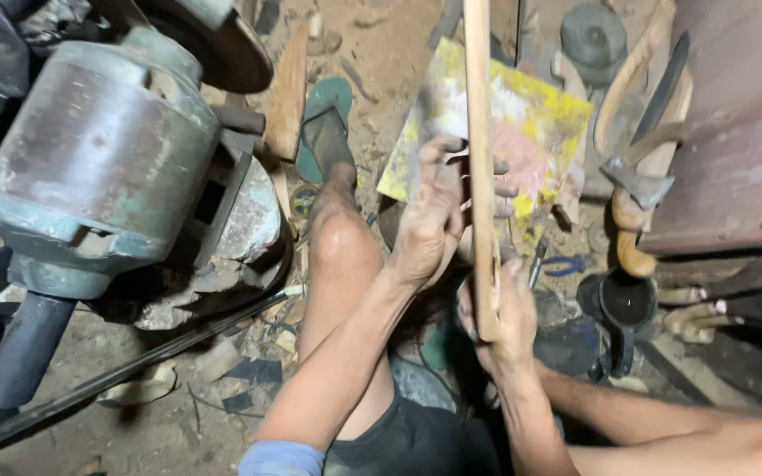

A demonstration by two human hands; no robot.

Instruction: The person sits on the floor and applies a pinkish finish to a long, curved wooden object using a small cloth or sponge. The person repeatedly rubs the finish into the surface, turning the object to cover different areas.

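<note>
Forearms rise from the near edge of the frame as a person seated on a dirt workshop floor handles a long wooden strip (480,159). Closed around the strip's near end, the right hand (506,319) grips it from below, while the left hand (431,216) is pressed against its left side about midway up, fingers curled loosely around the wood. Held nearly upright in the view, the strip runs from the near centre to the far edge. Behind it lies a board (535,132) smeared with yellow and pink paint. A bare knee (343,242) points away from the camera, the foot resting on a green sandal (328,123). At left stands a large, worn electric motor (99,159), with a dark belt (116,375) running across the ground beside it. At right, an adze-like tool with a curved wooden handle (637,185) leans against a rusty metal panel (743,115), near a small black cup (625,304). Judging by the grip, steady work would call for a firm lower hold and a light guiding hand along the strip, kept well clear of the belt.
</note>
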